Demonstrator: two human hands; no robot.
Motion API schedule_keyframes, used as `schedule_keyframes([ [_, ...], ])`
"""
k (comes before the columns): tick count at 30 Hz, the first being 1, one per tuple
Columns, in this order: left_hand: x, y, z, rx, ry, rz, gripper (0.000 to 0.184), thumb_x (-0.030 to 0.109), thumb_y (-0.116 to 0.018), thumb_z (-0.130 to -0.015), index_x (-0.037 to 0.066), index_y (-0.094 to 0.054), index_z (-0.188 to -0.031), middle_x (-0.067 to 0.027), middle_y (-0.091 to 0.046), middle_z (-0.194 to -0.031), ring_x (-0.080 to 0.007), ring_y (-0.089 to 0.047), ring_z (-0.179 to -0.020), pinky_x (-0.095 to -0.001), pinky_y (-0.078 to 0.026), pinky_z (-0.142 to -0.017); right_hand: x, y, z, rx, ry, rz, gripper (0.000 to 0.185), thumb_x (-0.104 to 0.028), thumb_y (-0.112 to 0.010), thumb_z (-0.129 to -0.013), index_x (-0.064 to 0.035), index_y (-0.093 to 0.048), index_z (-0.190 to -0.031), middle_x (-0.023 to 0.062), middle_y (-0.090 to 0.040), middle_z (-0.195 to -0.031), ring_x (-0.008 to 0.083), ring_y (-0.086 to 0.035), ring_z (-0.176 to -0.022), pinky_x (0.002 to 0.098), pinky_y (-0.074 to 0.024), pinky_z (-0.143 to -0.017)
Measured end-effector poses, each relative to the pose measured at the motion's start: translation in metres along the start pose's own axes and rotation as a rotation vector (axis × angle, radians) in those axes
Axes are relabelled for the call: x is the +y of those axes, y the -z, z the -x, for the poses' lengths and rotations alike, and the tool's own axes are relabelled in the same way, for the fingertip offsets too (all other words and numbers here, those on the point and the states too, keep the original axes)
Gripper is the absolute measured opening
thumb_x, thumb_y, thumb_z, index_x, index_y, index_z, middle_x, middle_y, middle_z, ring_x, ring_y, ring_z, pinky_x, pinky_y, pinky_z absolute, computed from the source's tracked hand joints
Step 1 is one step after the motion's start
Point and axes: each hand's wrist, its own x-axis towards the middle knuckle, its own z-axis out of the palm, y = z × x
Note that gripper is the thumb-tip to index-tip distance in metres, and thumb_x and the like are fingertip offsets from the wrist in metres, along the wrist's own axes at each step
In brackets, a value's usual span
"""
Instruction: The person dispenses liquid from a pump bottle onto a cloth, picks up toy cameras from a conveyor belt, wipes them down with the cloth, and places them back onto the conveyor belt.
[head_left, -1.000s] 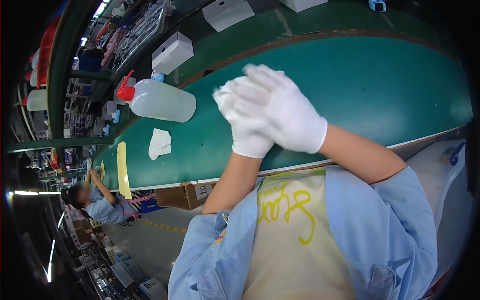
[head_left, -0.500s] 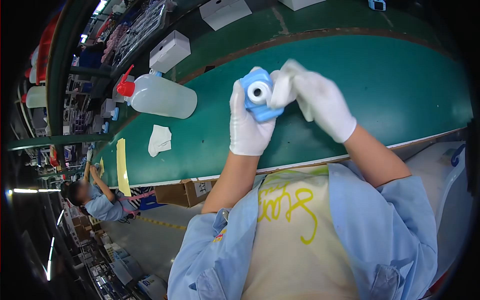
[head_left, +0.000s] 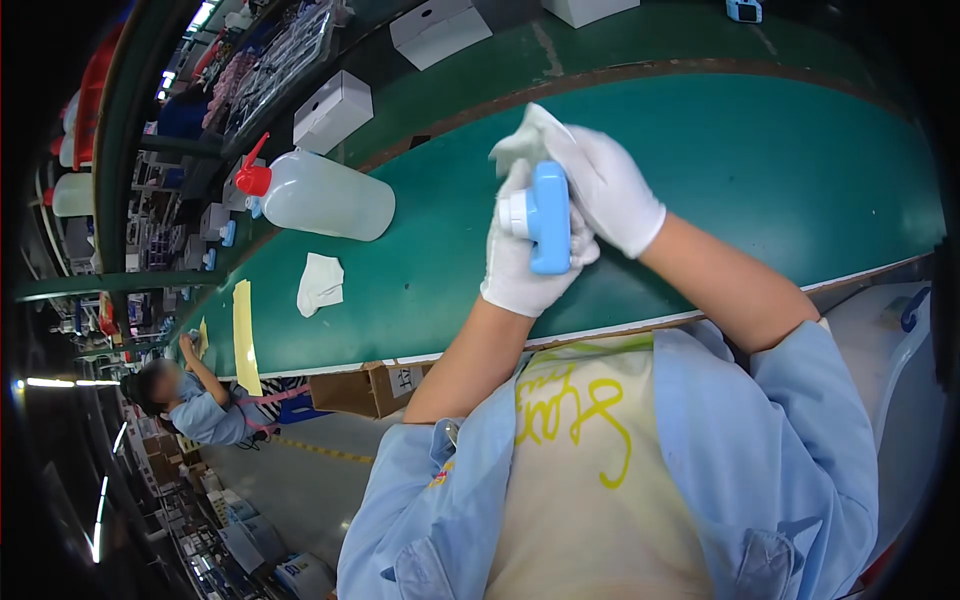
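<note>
My left hand (head_left: 520, 272), in a white glove, is closed around a light blue toy camera (head_left: 549, 215). The camera is turned edge-on, its white lens barrel pointing left. My gloved right hand (head_left: 615, 190) grips a white cloth (head_left: 535, 135) that sticks out past its fingers, just beyond the camera's far end. Whether the cloth touches the camera I cannot tell. Another white cloth (head_left: 320, 284) lies on the green table (head_left: 760, 190) to the left.
A translucent bottle with a red nozzle (head_left: 330, 196) lies left of my hands. White boxes (head_left: 335, 112) and another blue camera (head_left: 744, 11) sit beyond the table's far edge. Yellow tape strips (head_left: 244, 335) mark the left side, where another person (head_left: 205, 405) works.
The toy camera has turned from lens facing up toward me to edge-on, lens left. My right hand with the cloth has moved left, close behind the camera.
</note>
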Motion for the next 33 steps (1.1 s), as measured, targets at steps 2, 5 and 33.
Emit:
schedule_keyframes([
  [2, 0.017, -0.003, -0.001, 0.049, -0.053, -0.094, 0.043, 0.054, -0.044, -0.095, 0.013, -0.059, -0.097, -0.0093, -0.060, -0.072, -0.0239, -0.056, -0.054, -0.0339, -0.042, -0.048, 0.015, -0.007, 0.015, 0.033, 0.214, 0.225, 0.036, -0.029, -0.042, -0.101, -0.0005, -0.058, -0.117, 0.0155, -0.065, -0.093, 0.0301, -0.061, -0.085, 0.0341, -0.0481, -0.080],
  [5, 0.027, -0.006, -0.006, 0.240, -0.068, -0.281, 0.043, 0.054, -0.044, -0.095, 0.014, -0.059, -0.097, -0.0073, -0.060, -0.072, -0.0234, -0.056, -0.052, -0.0335, -0.042, -0.047, 0.010, 0.006, 0.011, -0.056, -0.036, -0.144, 0.040, -0.031, -0.046, -0.100, -0.0026, -0.050, -0.129, 0.0129, -0.061, -0.094, 0.0301, -0.059, -0.085, 0.0344, -0.0477, -0.082],
  [33, 0.057, 0.049, -0.054, 0.142, -0.018, -0.324, 0.038, 0.034, -0.043, -0.102, 0.002, -0.051, -0.120, -0.0165, -0.064, -0.102, -0.0283, -0.064, -0.093, -0.0405, -0.054, -0.084, 0.077, 0.107, -0.176, 0.300, -0.407, -0.180, 0.034, -0.027, -0.048, -0.098, -0.0012, -0.062, -0.114, 0.0130, -0.066, -0.104, 0.0229, -0.064, -0.087, 0.0337, -0.0527, -0.073],
])
